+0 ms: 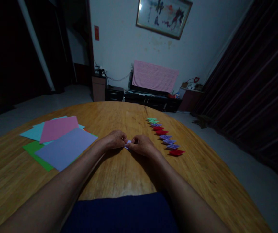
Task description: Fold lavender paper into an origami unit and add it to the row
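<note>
A small folded piece of purple paper (pixel 128 144) is held between my two hands, just above the middle of the wooden table (pixel 114 181). My left hand (pixel 116 139) pinches its left side with thumb and finger. On the other side, my right hand (pixel 142 144) grips it with the thumb in front. Most of the paper is covered by my fingers, so its exact folded shape cannot be made out.
Right of my hands runs a slanting row of several folded paper boats, green, purple and red, with a red boat (pixel 177 152) nearest me. Loose coloured sheets overlap at the left, a purple sheet (pixel 66 149) on top. A pink cloth (pixel 154 76) hangs beyond the table.
</note>
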Available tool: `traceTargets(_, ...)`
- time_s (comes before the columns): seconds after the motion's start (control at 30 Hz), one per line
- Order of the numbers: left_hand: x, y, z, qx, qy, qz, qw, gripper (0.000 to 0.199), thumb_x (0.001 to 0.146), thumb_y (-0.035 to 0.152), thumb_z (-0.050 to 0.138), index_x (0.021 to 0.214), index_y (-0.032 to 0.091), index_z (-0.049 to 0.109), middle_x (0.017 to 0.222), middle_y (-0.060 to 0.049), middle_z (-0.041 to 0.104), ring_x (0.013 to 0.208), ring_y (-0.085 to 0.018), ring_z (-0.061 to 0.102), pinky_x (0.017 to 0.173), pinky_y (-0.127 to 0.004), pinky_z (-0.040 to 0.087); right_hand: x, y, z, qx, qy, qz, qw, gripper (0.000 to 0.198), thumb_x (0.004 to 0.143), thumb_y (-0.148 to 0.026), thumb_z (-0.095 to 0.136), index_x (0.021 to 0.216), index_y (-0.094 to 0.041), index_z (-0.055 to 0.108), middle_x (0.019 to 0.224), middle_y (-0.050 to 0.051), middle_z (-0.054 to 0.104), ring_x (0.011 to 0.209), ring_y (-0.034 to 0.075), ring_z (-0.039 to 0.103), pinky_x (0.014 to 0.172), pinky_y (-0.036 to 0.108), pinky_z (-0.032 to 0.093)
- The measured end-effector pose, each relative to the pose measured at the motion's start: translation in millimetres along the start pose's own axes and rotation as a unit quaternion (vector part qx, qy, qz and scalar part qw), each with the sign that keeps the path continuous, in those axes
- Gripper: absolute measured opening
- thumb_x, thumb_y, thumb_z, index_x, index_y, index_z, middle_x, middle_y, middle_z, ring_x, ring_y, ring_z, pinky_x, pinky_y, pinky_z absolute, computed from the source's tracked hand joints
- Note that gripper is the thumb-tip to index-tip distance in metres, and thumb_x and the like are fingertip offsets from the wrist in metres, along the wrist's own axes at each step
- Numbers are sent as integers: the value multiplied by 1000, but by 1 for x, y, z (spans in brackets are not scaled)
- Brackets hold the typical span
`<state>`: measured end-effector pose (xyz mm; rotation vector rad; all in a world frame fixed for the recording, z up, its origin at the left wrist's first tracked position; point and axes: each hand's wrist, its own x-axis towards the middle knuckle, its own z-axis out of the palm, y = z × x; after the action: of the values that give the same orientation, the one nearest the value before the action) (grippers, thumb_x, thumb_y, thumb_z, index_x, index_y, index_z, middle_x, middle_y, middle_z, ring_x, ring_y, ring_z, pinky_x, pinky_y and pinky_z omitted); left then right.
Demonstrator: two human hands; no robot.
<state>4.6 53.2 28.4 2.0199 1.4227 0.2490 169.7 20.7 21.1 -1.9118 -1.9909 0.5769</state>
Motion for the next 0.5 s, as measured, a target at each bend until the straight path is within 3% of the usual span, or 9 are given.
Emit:
traceTargets(0.07,0,-1,0,1,1,3,1000,25,66,28,62,84,14,71,64,0,60,58,-12,49,53,-23,32,-1,-5,0,-19,1,17,1000,28,75,-47,72,82,-19,70,74,4,67,65,15,57,57,26,35)
traceTargets(0.17,1,-2,1,8,5,8,1000,24,65,24,60,83,14,72,64,0,62,57,-12,49,53,-23,32,0,-3,0,-4,-4,14,1000,19,77,-37,71,85,-19,70,75,3,68,67,14,58,58,25,35)
traceTargets(0.37,2,-3,1,18,16,18,1000,31,65,23,60,91,14,73,71,-3,66,60,-13,52,55,-23,34,5,11,-2,32,2,-40,999,17,78,-16,64,93,-17,72,82,3,71,71,13,61,63,23,40)
traceTargets(0.5,0,-2,1,15,20,37,999,32,67,26,60,93,14,74,78,-5,68,66,-15,55,58,-24,36,2,10,-2,17,-15,-70,997,21,76,-17,63,94,-19,73,83,3,71,73,15,62,61,23,39)
